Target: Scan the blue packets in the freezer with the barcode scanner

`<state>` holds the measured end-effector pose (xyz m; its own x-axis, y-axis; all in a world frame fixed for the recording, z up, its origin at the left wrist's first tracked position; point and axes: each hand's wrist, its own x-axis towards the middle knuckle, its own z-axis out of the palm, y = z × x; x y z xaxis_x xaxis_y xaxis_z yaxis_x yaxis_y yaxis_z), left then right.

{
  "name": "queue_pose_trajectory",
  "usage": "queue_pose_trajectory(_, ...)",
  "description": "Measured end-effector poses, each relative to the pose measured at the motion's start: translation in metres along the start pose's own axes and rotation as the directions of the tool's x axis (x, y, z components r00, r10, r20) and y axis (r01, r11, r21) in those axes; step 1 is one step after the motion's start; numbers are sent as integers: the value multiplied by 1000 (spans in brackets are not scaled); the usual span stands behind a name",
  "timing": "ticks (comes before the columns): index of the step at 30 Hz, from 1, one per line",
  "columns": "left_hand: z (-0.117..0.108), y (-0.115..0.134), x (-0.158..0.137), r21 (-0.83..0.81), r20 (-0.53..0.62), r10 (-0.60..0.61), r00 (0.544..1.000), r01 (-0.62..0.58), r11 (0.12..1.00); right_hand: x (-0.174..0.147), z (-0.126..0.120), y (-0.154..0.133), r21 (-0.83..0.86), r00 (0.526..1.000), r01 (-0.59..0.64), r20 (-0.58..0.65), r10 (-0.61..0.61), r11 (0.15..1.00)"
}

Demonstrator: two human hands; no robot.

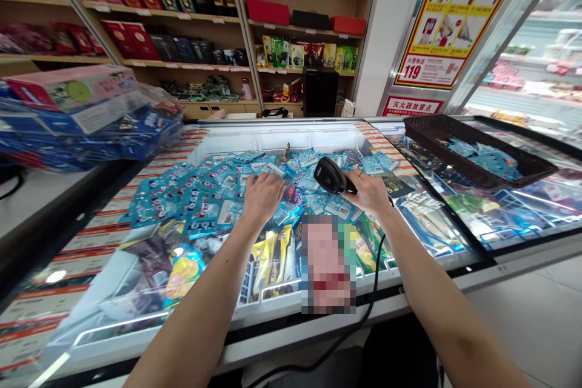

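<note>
In my right hand (367, 193) is a black barcode scanner (331, 176), gripped by its handle, with its head tilted to the left over the packets. A black cable (378, 267) hangs below that hand. My left hand (264, 195) rests on a spread of small blue packets (200, 200), its fingers apart and bent downward. I cannot see its fingertips clearly. More blue packets (341, 205) lie under the scanner, some showing barcodes. All of them are on the glass top of a chest freezer (254, 322).
A pixelated pink object (325, 254) lies at the freezer's front. At right, a dark basket (531, 171) holds blue packets. Plastic-wrapped boxes (86, 118) are stacked at left. Stocked shelves (182, 14) stand behind, beside a red-yellow poster (454, 24).
</note>
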<state>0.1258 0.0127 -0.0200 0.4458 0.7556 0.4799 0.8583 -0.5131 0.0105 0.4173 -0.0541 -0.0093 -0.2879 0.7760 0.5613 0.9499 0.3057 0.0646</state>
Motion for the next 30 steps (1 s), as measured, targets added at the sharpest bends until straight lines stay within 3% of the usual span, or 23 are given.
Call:
queue_pose_trajectory(11, 5, -3, -2, 45, -87, -154, 984, 158, 986, 0, 1, 3, -43, 995, -96, 18, 97, 994)
queue_pose_trajectory(19, 7, -4, -4, 69, -110, -146, 983, 154, 986, 1, -1, 4, -53, 990, -135, 28, 136, 989)
queue_pose_trajectory(22, 7, -3, -1, 47, -72, -82, 994, 85, 995, 1, -1, 3, -51, 991, -129, 39, 131, 990)
queue_pose_trajectory(25, 8, -3, 3, -34, 34, 58, 998, -56, 998, 2, -1, 2, -58, 990, -122, 59, 126, 991)
queue_pose_trajectory(30, 10, -6, 7, -143, 175, 236, 956, -213, 967, 2, -1, 0, -74, 990, -104, 89, 111, 992)
